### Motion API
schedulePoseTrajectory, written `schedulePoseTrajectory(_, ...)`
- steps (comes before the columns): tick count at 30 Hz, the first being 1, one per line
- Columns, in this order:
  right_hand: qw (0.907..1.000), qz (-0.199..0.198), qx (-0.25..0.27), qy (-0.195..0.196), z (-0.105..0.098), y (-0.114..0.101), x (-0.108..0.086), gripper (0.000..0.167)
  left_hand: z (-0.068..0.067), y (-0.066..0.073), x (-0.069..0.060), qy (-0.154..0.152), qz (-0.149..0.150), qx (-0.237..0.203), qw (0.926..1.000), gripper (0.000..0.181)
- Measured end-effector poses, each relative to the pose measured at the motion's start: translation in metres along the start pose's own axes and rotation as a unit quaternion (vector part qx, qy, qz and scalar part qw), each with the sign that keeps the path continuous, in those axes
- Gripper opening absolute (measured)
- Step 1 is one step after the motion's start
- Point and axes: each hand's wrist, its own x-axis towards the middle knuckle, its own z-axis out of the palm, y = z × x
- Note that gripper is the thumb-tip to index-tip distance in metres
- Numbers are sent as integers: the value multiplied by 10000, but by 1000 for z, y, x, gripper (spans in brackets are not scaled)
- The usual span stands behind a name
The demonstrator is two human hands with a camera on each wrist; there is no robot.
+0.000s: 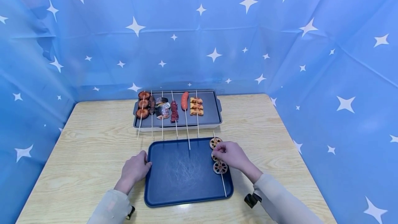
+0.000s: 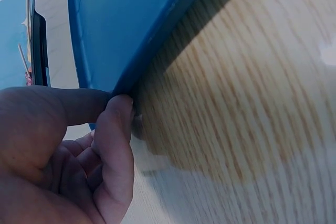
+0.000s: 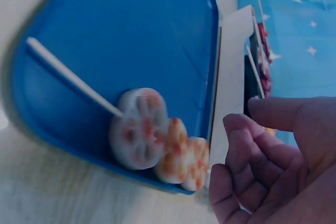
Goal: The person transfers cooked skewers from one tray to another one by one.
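Observation:
A blue tray [image 1: 183, 175] lies on the table, its left rim pinched between the thumb and index finger of my left hand [image 1: 134, 169]; the left wrist view shows this grip on the tray [image 2: 131, 30] with the hand [image 2: 68, 150] close up. Three lotus root slices [image 1: 220, 167] on a skewer lie along the tray's right side. Over the middle slice in the head view is my right hand [image 1: 233, 155]. In the right wrist view, this hand [image 3: 273, 156] has relaxed, bent fingers with nothing between them, beside the lotus slices [image 3: 139, 128].
Behind the tray stands a dark grill plate [image 1: 209, 104] bearing several skewers, among them a sausage [image 1: 185, 101], fish pieces [image 1: 162, 108] and mushroom slices [image 1: 143, 113]. Some stick ends overhang its front, and the sausage's stick reaches over the blue tray. Starry blue cloth [image 1: 174, 16] surrounds the wooden table [image 1: 87, 141].

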Motion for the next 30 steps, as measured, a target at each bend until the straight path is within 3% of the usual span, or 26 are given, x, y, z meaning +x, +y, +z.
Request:
schedulePoseTrajectory(13,9993,94,358,25,5,-27,39,12,-1,0,2,119,22,-61,9999,21)
schedulePoseTrajectory(20,9966,263,783,66,13,-34,51,21,-1,1,1,134,-27,-64,9999,22)
schedulePoseTrajectory(30,9943,521,926,114,15,-39,62,25,0,2,1,128,-91,-75,9998,21)
